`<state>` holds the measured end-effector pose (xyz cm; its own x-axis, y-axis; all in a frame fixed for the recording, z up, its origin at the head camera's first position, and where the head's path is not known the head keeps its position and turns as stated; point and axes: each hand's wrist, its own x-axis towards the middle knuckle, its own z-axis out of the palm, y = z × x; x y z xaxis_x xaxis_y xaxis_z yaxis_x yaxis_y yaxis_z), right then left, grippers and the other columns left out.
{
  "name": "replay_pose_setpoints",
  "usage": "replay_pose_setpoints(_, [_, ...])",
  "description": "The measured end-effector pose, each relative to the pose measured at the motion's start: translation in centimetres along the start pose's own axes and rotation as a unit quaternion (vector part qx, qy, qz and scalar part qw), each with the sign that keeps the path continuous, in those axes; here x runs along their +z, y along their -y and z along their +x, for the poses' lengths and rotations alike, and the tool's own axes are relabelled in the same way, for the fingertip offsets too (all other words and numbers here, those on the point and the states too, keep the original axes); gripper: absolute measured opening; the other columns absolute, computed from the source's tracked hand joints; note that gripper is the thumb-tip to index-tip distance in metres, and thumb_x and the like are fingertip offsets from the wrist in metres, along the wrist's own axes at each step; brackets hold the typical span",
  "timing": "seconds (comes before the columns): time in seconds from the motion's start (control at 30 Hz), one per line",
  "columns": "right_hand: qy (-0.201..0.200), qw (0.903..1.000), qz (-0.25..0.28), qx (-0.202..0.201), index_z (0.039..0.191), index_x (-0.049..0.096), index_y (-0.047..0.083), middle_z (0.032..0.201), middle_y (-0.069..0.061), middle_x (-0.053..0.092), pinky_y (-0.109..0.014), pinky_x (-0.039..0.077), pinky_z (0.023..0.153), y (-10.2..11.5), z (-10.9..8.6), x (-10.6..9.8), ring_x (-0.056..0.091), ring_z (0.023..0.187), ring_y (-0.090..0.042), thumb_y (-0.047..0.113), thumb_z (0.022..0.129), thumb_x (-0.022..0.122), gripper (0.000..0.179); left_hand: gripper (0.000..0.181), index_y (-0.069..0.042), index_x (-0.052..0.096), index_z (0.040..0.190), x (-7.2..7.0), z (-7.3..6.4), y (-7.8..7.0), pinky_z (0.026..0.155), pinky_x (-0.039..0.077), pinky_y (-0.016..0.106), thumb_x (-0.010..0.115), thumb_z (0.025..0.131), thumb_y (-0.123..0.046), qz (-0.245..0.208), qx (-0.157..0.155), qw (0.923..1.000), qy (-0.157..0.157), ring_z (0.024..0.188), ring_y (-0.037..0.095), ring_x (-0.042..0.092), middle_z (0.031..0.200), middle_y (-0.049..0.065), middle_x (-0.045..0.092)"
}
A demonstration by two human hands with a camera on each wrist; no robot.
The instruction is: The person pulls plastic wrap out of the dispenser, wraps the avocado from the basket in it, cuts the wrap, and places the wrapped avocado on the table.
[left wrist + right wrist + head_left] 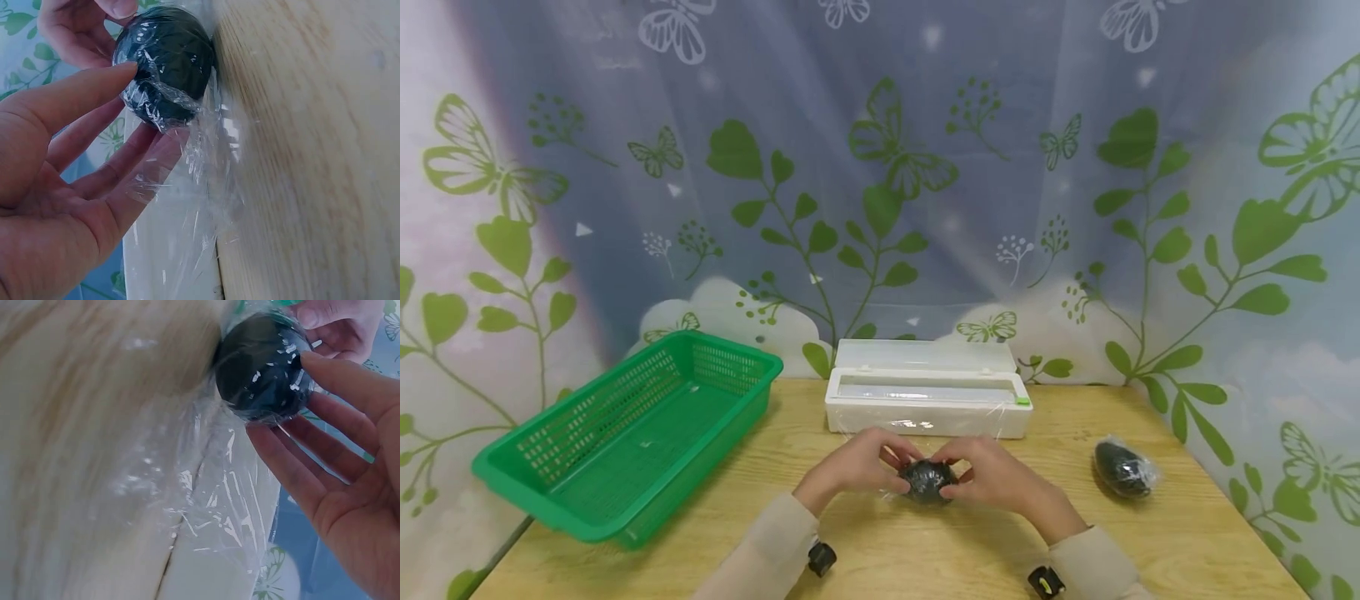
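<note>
A dark, egg-shaped, avocado-like fruit (928, 482) is held just above or on the table, with clear cling film (225, 506) around it. The person's left hand (867, 463) grips its left side, thumb near and fingers behind. From the other side, the right hand (1000, 473) holds it between thumb and fingers. Wrinkled film clings to the fruit's skin in the left wrist view, and loose film trails from it towards a white cling film box (925, 419). The box stands behind the hands, its lid raised and a film roll inside.
A second dark fruit (1122, 468), wrapped in film, lies on the wooden table (1187, 542) at the right. At the left stands a green plastic basket (647, 446) with slotted walls. A patterned curtain (880, 250) hangs behind the table.
</note>
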<state>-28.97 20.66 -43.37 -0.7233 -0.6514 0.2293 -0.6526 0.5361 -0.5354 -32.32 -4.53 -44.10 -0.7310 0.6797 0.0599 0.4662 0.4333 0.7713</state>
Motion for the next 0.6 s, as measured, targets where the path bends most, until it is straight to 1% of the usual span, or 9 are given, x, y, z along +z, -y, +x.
replay_pose_setpoints(0.07, [-0.004,1.0000,-0.007,-0.002,0.118,0.072,-0.001,0.116,-0.016,0.075,-0.017,0.061,0.069,-0.18,-0.03,0.13,0.073,0.103,-0.033,0.006,0.084,0.084,0.036,0.040,-0.011,0.076,0.121,0.01,-0.02,0.01,0.092,0.062,0.032,0.083,0.083,-0.002,-0.006,-0.005,1.0000,0.001,0.108,0.028,0.073,0.118,0.009,0.076])
replay_pose_setpoints(0.2, [-0.005,0.9999,-0.003,0.008,0.120,0.070,-0.002,0.119,-0.019,0.073,-0.018,0.062,0.069,-0.38,-0.08,0.55,0.072,0.105,-0.037,0.006,0.082,0.085,0.041,0.041,-0.010,0.075,0.123,0.10,-0.15,0.13,0.088,0.062,0.029,0.083,0.083,-0.002,-0.018,-0.011,0.9998,0.004,0.109,0.032,0.074,0.120,0.014,0.075])
replay_pose_setpoints(0.4, [-0.005,0.9998,0.007,0.017,0.121,0.070,-0.003,0.120,-0.020,0.072,-0.018,0.062,0.069,-0.38,-0.05,0.68,0.071,0.106,-0.038,0.005,0.083,0.085,0.042,0.041,-0.009,0.075,0.123,0.13,-0.17,0.20,0.085,0.063,0.030,0.083,0.083,-0.002,-0.026,-0.015,0.9995,0.005,0.106,0.034,0.075,0.118,0.017,0.075])
replay_pose_setpoints(0.5, [0.000,0.9995,0.017,0.027,0.123,0.068,-0.001,0.122,-0.020,0.071,-0.016,0.061,0.071,-0.36,0.01,0.57,0.071,0.107,-0.038,0.006,0.084,0.084,0.043,0.040,-0.007,0.074,0.124,-0.05,-0.24,0.08,0.085,0.064,0.032,0.082,0.085,-0.002,-0.023,-0.010,0.9997,0.006,0.106,0.035,0.075,0.120,0.019,0.074])
replay_pose_setpoints(0.6, [0.007,0.9989,0.028,0.036,0.123,0.067,0.001,0.122,-0.018,0.071,-0.016,0.060,0.072,-0.34,0.12,0.44,0.072,0.108,-0.038,0.007,0.087,0.082,0.040,0.037,-0.007,0.074,0.125,-0.26,-0.34,-0.02,0.085,0.064,0.031,0.080,0.088,-0.004,-0.008,-0.007,0.9999,0.008,0.105,0.033,0.075,0.120,0.018,0.074])
